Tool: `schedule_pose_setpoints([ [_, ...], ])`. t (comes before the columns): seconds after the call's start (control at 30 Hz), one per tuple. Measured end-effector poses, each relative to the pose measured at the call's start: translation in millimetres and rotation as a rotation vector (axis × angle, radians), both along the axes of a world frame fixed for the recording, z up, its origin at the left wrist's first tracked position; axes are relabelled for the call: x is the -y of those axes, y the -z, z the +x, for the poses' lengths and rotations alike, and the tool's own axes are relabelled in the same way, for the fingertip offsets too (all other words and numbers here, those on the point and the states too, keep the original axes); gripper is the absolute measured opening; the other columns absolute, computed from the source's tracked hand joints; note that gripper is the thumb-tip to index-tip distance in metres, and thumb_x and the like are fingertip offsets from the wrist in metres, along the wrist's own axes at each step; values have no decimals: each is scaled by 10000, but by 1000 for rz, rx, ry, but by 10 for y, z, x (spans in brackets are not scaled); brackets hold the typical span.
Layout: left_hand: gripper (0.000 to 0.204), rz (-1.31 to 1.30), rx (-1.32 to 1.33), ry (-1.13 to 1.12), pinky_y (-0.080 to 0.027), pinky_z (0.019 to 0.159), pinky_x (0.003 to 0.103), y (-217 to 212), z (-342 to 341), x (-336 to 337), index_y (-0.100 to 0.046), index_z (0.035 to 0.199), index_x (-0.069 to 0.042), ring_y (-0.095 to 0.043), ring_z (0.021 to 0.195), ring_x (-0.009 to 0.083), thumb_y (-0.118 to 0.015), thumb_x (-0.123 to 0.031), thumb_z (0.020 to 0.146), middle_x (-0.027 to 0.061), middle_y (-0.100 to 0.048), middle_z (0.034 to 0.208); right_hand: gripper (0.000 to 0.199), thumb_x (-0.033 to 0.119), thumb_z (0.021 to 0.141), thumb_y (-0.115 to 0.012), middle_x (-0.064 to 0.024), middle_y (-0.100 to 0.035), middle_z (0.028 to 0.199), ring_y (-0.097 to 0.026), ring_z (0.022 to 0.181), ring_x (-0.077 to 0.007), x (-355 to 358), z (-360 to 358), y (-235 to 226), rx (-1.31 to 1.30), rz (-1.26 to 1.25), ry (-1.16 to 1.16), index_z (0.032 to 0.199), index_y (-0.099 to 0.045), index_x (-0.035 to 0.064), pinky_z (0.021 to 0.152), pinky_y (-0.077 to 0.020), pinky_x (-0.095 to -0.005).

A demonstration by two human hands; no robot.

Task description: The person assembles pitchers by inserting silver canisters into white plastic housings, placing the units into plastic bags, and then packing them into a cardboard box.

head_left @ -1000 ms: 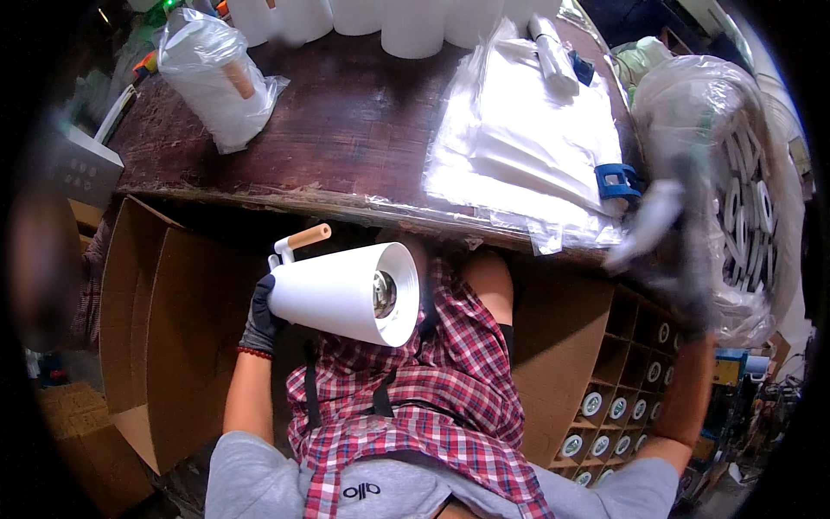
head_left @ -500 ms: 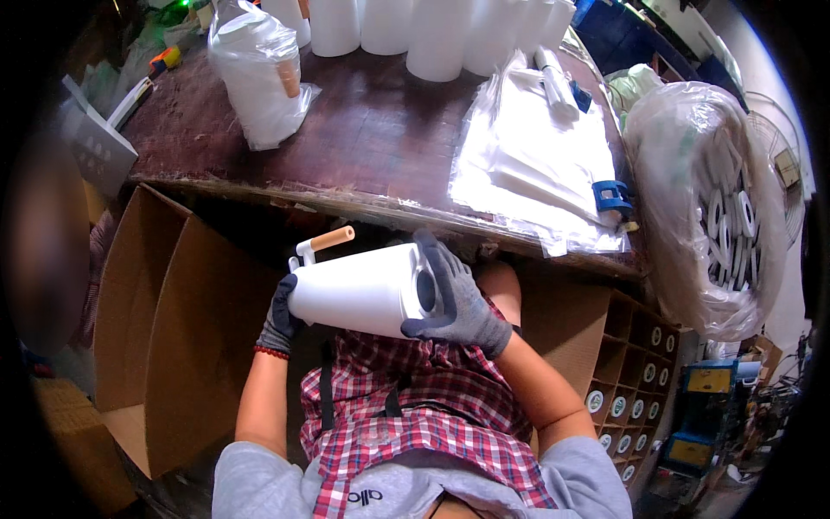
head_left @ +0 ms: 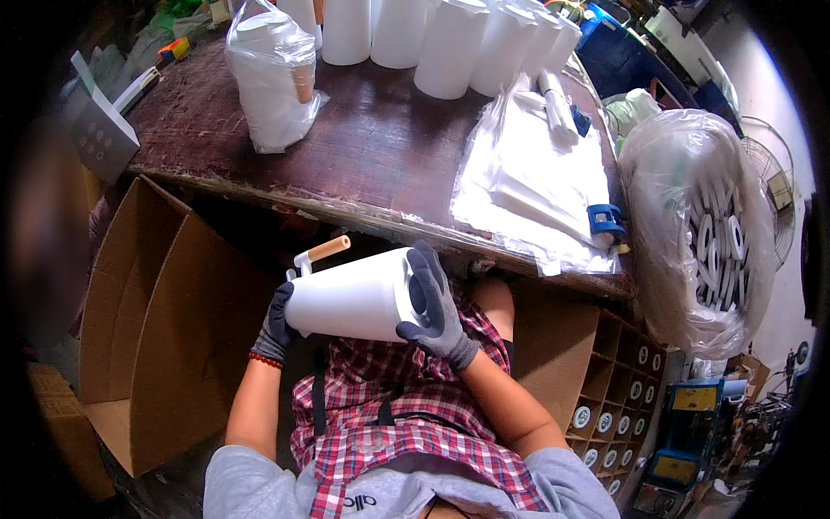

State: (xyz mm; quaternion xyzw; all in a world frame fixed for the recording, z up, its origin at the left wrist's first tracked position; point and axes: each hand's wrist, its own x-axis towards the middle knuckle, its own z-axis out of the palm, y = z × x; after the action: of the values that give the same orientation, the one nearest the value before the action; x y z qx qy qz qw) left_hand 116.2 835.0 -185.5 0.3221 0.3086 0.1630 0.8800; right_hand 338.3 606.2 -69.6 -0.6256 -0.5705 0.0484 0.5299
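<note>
White jug [head_left: 354,296] lying sideways, handle up-left, left hand [head_left: 275,327] and right hand [head_left: 435,304] clamping its ends

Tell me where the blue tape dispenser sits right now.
In the head view, the blue tape dispenser sits at the table's right front edge, on the clear plastic sheets.

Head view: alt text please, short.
A seated person's gloved left hand and right hand hold a white jug with a wooden handle sideways over their lap, below a dark wooden table carrying more white jugs and plastic bags.
</note>
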Motion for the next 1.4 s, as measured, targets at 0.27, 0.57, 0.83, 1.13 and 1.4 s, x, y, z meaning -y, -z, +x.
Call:
schedule_pose_setpoints([
  [0.27,570,40,40,9,-510,878,379,-443,66,80,-532,1272,-28,-611,1007,231,-591,-470,917,130,-623,1142,937,555,793,-668,-237,-285,1538,-223,1444,-433,132,19,-191,-17,-60,27,1493,-317,40,1157,-196,-521],
  [0.57,444,60,178,114,-491,915,376,-743,94,298,-574,1212,-69,-611,1030,221,-577,-415,934,80,-643,1142,1120,875,733,-362,-305,-305,1498,-263,1386,-533,179,-24,-1118,367,79,-159,1424,-427,-4,1128,-161,-624],
  [0.83,517,-223,271,53,-480,945,409,-958,37,337,-549,1258,-53,-600,1057,255,-571,-453,932,111,-629,1175,925,785,758,-525,-270,-322,1506,-263,1393,-522,423,-145,-1531,470,-6,-141,1401,-510,121,1111,-208,-634],
  [1.13,409,-195,223,75,-496,877,359,-1178,135,607,-576,1175,-100,-609,985,208,-556,-442,951,55,-630,1110,1030,746,718,-607,-275,-222,1553,-184,1440,-477,528,-94,-1412,409,-125,-134,1468,-399,71,1144,-128,-601],
  [1.4,477,241,187,63,-484,912,340,-1119,33,527,-527,1236,-61,-578,1054,201,-641,-371,891,91,-586,1194,998,627,842,-527,-273,-106,1585,-68,1476,-438,626,-91,-1150,74,-203,-67,1526,-189,-15,1181,-54,-507],
])
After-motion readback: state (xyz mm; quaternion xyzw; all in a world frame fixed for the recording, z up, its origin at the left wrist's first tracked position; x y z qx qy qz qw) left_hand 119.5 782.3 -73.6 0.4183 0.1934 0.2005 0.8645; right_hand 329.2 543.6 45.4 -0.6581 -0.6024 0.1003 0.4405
